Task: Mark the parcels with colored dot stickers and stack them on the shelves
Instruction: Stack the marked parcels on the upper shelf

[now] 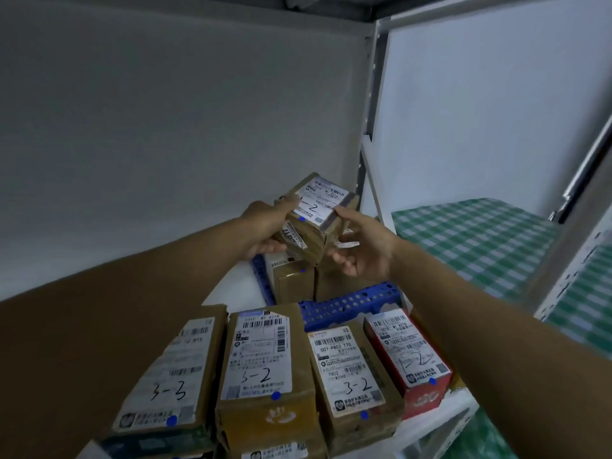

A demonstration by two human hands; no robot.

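Held parcel (316, 215): small brown cardboard box, taped over, white shipping label on top with a handwritten "-2" and a blue dot sticker (302, 219) at the label's near edge; it's held tilted, up above the blue basket at the back of the shelf.
Left hand (265, 231): wrapped round the box's left side, thumb on top, fingers underneath, so it's properly gripped.
Right hand (362, 248): fingertips touching the box's right edge, fingers mostly straight, palm opened upward.
Blue basket (347, 304): perforated plastic, a couple more brown boxes sat inside.
Front row: four parcels laid side by side, three brown cardboard plus a red box (415, 362), labels scrawled "3-3" and "3-2", each dotted blue.
Shelf (440, 422): white metal, smooth grey-white panel behind.
Room: green-and-white checked cloth (473, 240) seen off to the right.
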